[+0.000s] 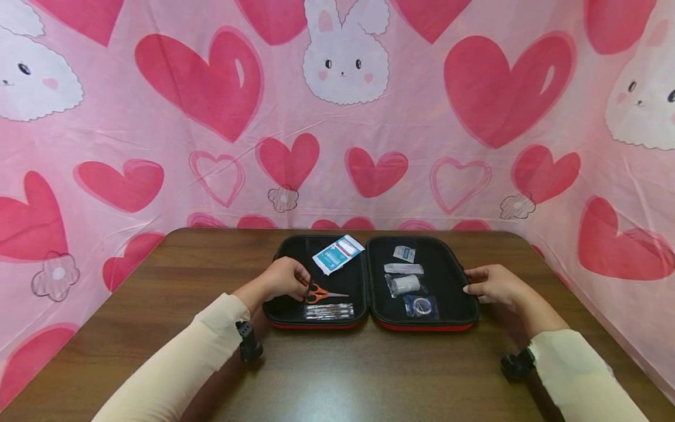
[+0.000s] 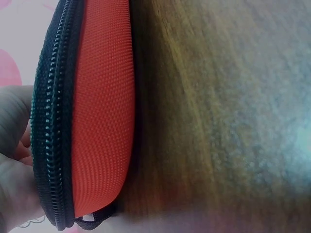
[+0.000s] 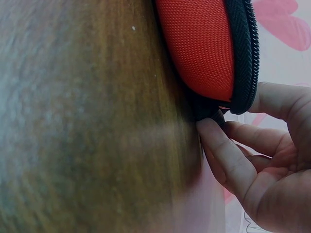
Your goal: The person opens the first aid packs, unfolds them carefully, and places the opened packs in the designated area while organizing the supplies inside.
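Observation:
An unzipped case (image 1: 453, 324), black inside with a red shell, lies spread on the table. Over its left half, my left hand (image 1: 285, 279) has its fingers curled at the orange handles of a pair of scissors (image 1: 318, 293), whose blades point right. In the left wrist view, the case wall hides those fingertips. My right hand (image 1: 494, 285) grips the outer edge of the right half, with thumb and fingers at its zipped rim and a black tab in the right wrist view. Packed swabs (image 1: 329, 311) lie nearest the scissors.
A blue-and-white packet (image 1: 338, 254) lies at the back of the left half. In the right half are a small sachet (image 1: 404, 253), a flat white packet (image 1: 403, 268), a wrapped white roll (image 1: 405, 285) and a blue packet with a white ring (image 1: 420, 306). A printed cloth hangs behind the table (image 1: 327, 375).

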`<state>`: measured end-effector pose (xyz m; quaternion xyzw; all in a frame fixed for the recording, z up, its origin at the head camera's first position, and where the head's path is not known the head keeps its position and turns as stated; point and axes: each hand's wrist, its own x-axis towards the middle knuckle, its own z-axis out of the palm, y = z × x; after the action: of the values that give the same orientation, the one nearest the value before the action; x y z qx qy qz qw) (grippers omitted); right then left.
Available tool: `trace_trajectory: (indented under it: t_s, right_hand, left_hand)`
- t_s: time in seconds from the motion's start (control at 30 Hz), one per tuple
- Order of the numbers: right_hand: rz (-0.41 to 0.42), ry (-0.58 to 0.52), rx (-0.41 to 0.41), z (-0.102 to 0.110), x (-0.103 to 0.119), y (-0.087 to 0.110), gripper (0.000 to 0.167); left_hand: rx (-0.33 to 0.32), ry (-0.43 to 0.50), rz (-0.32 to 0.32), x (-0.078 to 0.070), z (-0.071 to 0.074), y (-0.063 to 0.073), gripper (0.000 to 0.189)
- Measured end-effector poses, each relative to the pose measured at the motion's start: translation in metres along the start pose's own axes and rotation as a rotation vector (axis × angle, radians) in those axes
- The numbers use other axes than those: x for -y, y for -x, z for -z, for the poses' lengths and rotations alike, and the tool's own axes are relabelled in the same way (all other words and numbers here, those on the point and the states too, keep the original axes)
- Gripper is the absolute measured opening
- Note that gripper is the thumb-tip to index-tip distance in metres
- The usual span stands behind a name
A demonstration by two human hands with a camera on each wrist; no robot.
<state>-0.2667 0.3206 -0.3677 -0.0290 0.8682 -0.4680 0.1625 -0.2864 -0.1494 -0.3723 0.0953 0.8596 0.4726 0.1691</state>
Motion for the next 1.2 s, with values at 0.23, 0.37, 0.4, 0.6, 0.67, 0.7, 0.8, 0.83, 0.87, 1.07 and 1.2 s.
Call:
trace_trajectory:
  t_s: [0.23,0.37,0.4,0.6,0.67,0.7,0.8,0.83,0.87,1.07,1.2]
  right_hand:
    - [0.000,-0.005,-0.004,0.000,0.000,0.000,0.064]
    - [0.004,-0.012,-0.007,0.000,0.001,0.001,0.063]
    - [0.005,-0.013,-0.007,-0.001,0.001,0.001,0.063]
    - [0.011,-0.018,-0.003,-0.002,0.001,0.002,0.063]
    - [0.008,-0.019,-0.004,-0.002,0.001,0.002,0.063]
    - [0.006,-0.019,-0.003,-0.002,0.001,0.002,0.063]
    - [0.002,-0.013,-0.002,-0.002,0.002,0.002,0.063]
    - [0.000,-0.012,-0.002,-0.001,0.002,0.003,0.063]
    - [-0.001,-0.010,-0.001,-0.001,0.002,0.003,0.063]
    - [0.003,-0.009,0.001,-0.001,0.002,0.002,0.064]
    - [0.002,-0.011,-0.002,-0.001,0.001,0.002,0.064]
  left_hand:
    - [-0.021,-0.150,-0.089,-0.001,-0.002,0.004,0.014]
    - [-0.052,-0.293,-0.134,-0.002,-0.002,0.004,0.015]
    - [-0.057,-0.321,-0.140,-0.002,-0.002,0.003,0.015]
    - [-0.065,-0.348,-0.126,-0.003,0.001,0.004,0.017]
    - [-0.069,-0.319,-0.105,-0.004,0.003,0.006,0.018]
    - [-0.071,-0.293,-0.089,-0.004,0.004,0.006,0.019]
    - [-0.078,-0.194,-0.047,-0.006,0.008,0.007,0.024]
    - [-0.081,-0.163,-0.034,-0.006,0.010,0.007,0.026]
    - [-0.085,-0.132,-0.029,-0.007,0.011,0.007,0.028]
    - [-0.089,-0.086,-0.055,-0.013,0.019,0.008,0.033]
    - [-0.066,-0.092,-0.086,-0.019,0.024,0.005,0.036]
